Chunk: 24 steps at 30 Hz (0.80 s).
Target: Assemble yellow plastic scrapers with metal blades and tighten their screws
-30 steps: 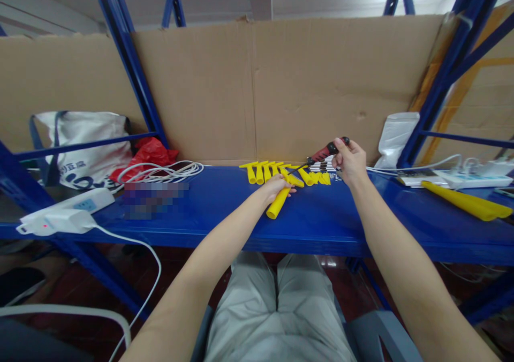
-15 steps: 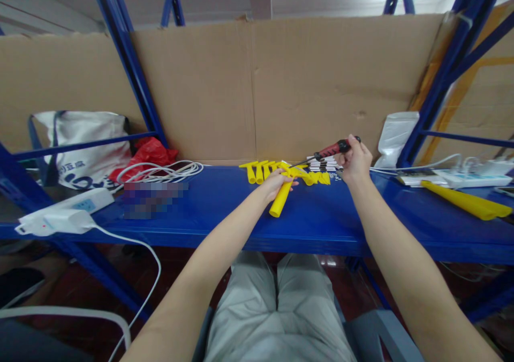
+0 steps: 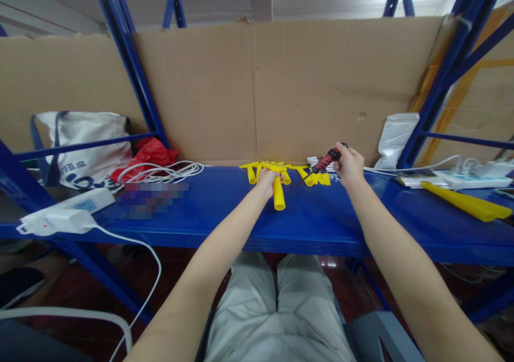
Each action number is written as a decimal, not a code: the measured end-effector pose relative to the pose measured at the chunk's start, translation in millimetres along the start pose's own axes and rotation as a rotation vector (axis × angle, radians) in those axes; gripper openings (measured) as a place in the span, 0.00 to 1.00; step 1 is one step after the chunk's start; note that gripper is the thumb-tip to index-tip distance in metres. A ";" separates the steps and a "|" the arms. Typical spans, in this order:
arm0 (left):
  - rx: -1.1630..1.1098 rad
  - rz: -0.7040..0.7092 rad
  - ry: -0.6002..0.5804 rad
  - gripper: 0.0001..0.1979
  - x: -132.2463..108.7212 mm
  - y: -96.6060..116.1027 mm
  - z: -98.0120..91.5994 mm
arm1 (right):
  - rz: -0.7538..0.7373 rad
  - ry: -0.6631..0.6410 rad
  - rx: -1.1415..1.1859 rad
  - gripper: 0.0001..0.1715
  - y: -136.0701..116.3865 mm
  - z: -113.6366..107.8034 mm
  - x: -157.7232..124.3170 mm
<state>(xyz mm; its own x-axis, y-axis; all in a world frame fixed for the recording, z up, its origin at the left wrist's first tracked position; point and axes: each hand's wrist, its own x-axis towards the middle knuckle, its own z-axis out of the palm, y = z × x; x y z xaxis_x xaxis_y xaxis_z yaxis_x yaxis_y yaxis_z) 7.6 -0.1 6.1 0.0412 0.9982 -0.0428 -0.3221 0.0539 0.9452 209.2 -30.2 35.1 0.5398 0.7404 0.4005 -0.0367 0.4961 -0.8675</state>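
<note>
My left hand (image 3: 265, 183) is closed around a yellow T-shaped piece (image 3: 279, 198) with a hollow tube handle, whose open end points toward me. In my right hand (image 3: 350, 165) is a screwdriver (image 3: 324, 161) with a red and black handle, gripped at its butt end. Its dark shaft slants down to the left, the tip apart from the held piece. Behind my left hand stand several similar yellow T-shaped pieces (image 3: 251, 175) in a row. More yellow pieces (image 3: 322, 179) lie below the screwdriver, in front of a white stack of small items (image 3: 313, 160).
The blue shelf (image 3: 225, 212) is backed by cardboard (image 3: 313, 83). To the left are a power strip (image 3: 86, 202), coiled white cable (image 3: 180, 170), a red bag (image 3: 150, 156) and a cloth bag (image 3: 84, 148). A long yellow object (image 3: 466, 200) and white pouch (image 3: 397, 140) lie right.
The screwdriver has come away from the held yellow piece, its handle tilting lower. My left hand has turned the piece so its tube points more directly toward me.
</note>
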 end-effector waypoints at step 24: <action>-0.079 0.106 0.123 0.28 1.5 0.5 3.7 | 0.429 -0.760 -0.973 0.09 5.2 7.8 -31.7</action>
<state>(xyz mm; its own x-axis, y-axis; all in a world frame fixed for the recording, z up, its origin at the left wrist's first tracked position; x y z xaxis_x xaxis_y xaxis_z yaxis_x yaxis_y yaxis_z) 11.0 1.3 7.7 -0.1114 0.9937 0.0122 -0.3916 -0.0552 0.9185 185.3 -47.6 20.2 0.0185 0.9850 -0.1713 0.7057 -0.1342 -0.6957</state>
